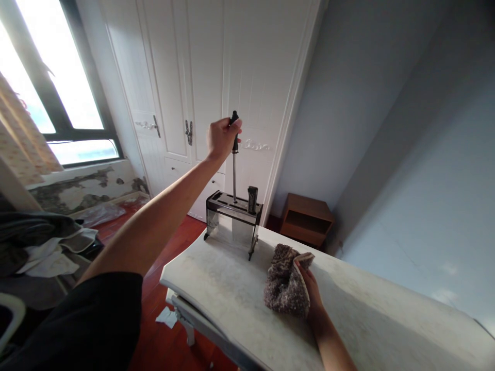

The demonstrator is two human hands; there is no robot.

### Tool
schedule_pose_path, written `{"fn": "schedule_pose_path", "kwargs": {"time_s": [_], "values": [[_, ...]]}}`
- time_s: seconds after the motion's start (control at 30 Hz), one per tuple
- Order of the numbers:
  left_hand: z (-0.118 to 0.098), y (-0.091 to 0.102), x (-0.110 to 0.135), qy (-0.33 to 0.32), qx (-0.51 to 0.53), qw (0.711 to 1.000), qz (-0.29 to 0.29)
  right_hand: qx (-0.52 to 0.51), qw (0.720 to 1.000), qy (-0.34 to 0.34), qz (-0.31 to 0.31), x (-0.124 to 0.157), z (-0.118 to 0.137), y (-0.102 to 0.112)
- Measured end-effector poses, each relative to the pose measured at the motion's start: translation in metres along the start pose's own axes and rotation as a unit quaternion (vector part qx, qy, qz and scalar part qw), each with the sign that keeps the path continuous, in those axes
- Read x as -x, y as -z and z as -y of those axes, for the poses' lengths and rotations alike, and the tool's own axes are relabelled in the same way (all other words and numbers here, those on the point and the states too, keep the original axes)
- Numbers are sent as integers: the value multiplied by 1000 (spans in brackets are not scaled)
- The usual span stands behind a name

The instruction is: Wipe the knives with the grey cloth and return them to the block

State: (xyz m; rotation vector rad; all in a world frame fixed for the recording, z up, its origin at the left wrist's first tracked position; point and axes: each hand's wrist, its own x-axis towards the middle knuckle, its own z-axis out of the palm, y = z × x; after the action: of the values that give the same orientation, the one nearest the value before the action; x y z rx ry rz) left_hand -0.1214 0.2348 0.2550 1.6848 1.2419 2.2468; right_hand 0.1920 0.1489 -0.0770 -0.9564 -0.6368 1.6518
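My left hand point(225, 135) is closed round the black handle of a honing steel point(234, 178), raised upright over the knife block. The tip of its metal rod meets the block's slotted top; I cannot tell whether it goes inside. The knife block point(232, 226) has a dark top and frame with clear sides, and stands on the white table. Another dark handle point(252, 200) sticks up from its right end. A fluffy grey-brown cloth point(286, 288) is bunched up in my right hand point(312, 291), low over the tabletop to the right of the block. Some fingers are hidden by the cloth.
The white table point(371, 319) runs towards the lower right. Behind it stand a white wardrobe point(204, 67) and a small brown cabinet point(307, 216). Clothes and papers point(50, 252) lie at the left, below the window point(65, 77). A paper scrap point(166, 317) is on the red floor.
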Motion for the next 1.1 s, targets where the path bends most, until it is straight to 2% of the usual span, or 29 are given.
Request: {"fn": "schedule_pose_path", "kwargs": {"time_s": [0.23,0.4,1.1], "values": [[11,-1,10,-2,-18,1000,0,0,1000,7,8,0,0,0],[20,-4,26,5,-38,999,4,15,1000,5,-18,0,1,0],[89,9,103,97,-23,994,44,29,999,16,-18,2,3,-3]]}}
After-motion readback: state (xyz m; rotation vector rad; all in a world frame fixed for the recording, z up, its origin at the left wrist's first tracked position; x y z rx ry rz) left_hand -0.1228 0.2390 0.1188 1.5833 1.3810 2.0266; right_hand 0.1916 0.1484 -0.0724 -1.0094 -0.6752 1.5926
